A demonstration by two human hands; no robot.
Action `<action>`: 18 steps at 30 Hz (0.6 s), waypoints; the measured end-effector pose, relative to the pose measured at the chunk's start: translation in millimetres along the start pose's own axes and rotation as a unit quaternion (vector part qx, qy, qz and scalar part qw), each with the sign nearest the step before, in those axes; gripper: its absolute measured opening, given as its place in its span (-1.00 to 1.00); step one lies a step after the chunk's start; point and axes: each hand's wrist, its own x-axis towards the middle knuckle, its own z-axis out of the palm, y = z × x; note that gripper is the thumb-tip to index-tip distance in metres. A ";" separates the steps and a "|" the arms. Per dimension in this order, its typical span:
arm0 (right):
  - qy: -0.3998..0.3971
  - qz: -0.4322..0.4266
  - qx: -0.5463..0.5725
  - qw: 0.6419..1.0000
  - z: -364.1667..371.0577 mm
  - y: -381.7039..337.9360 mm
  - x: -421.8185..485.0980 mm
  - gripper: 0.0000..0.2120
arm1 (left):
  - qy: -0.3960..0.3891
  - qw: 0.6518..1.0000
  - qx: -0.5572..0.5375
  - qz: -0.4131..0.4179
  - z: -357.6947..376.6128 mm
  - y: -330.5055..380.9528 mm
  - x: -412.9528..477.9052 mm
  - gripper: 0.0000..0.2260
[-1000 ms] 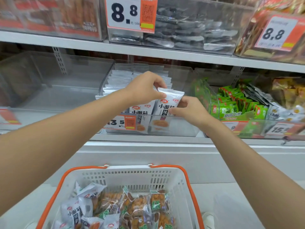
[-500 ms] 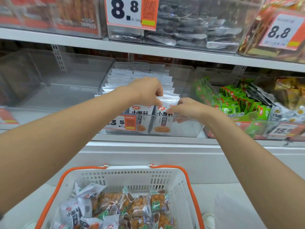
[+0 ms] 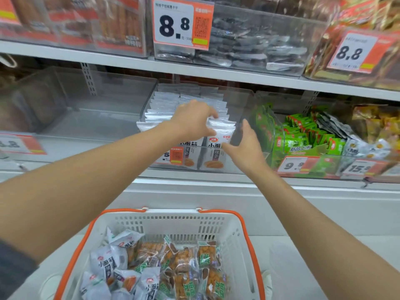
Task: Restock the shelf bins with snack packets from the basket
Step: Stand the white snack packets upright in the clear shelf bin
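At twelve o'clock from the basket (image 3: pixel 171 221), the left hand (image 3: pixel 192 122) curls its fingers over the front white packet (image 3: pixel 220 137), seating it upright in the clear bin (image 3: pixel 245 102). The right hand (image 3: pixel 245 148) hovers at the packet's three o'clock, fingers straight and apart. The next move likely calls for reaching down to the loose white packets (image 3: pixel 106 263) at the basket's seven o'clock.

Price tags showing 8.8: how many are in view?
2. One price tag hangs at the upper shelf's centre, another at its far right. A blurred tag at lower left is unreadable.

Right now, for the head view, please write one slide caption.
Left hand grips a white packet in the clear bin; right hand open beside it, basket below.
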 end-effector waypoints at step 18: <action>-0.423 0.028 -0.157 0.892 162.8 89.5 -174.7 -0.93 | -0.455 0.875 -0.091 -0.139 165.1 -102.1 -236.0 -0.92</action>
